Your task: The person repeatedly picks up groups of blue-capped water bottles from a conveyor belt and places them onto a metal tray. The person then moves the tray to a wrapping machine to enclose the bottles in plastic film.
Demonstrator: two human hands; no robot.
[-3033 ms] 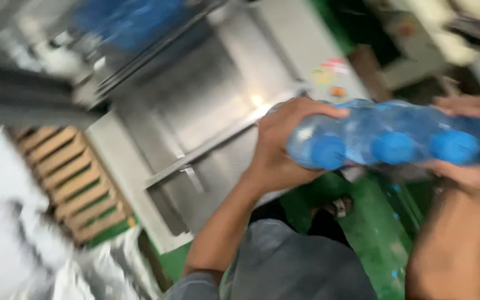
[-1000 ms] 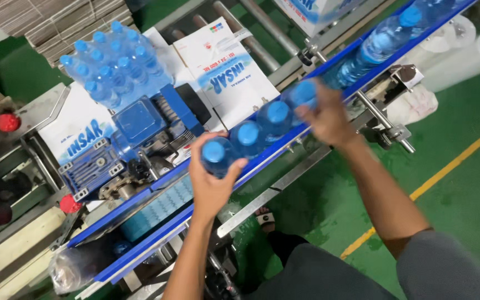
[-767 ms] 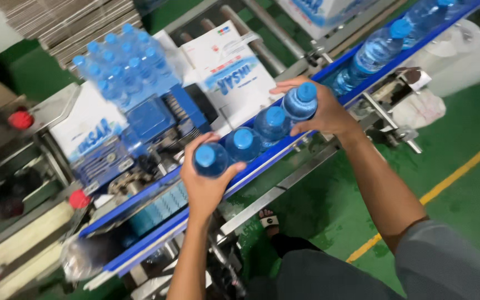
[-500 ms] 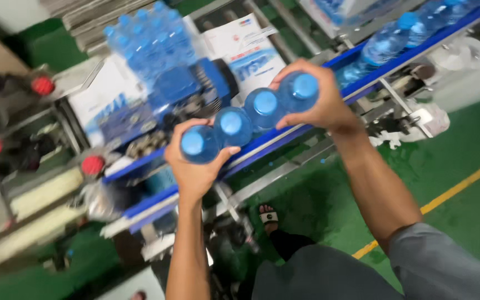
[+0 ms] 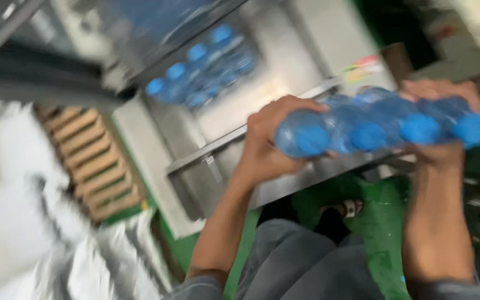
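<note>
A: What do the hands hold?

B: Both hands hold one row of water bottles [image 5: 384, 125]. I count four blue caps, and they all point toward the camera. The bottles are clear and lie on their sides, pressed one against the next. The row sits at about 2 o'clock in the picture, in the air above a steel table [image 5: 223, 144]. It does not touch the table.

A: Is there water in them?

B: They look full, but the picture is blurred, so I cannot say it for sure.

A: How is the left hand [image 5: 265, 141]?

B: It is at the left end of the row. The fingers curl over the top of the end bottle and lie close together, and the palm presses against its side. The forearm comes up from 6 o'clock.

A: And the right hand [image 5: 445, 119]?

B: It closes the row from the right end. The fingers wrap over the far side of the last bottle, and I cannot tell whether they are spread. The forearm rises almost straight from the bottom edge.

A: Other containers?

B: Yes, a group of bottles with blue caps [image 5: 201, 69] stands at 12 o'clock, behind the table. A wooden pallet [image 5: 98, 161] lies at 9 o'clock, and a green floor [image 5: 384, 214] is under the feet.
</note>
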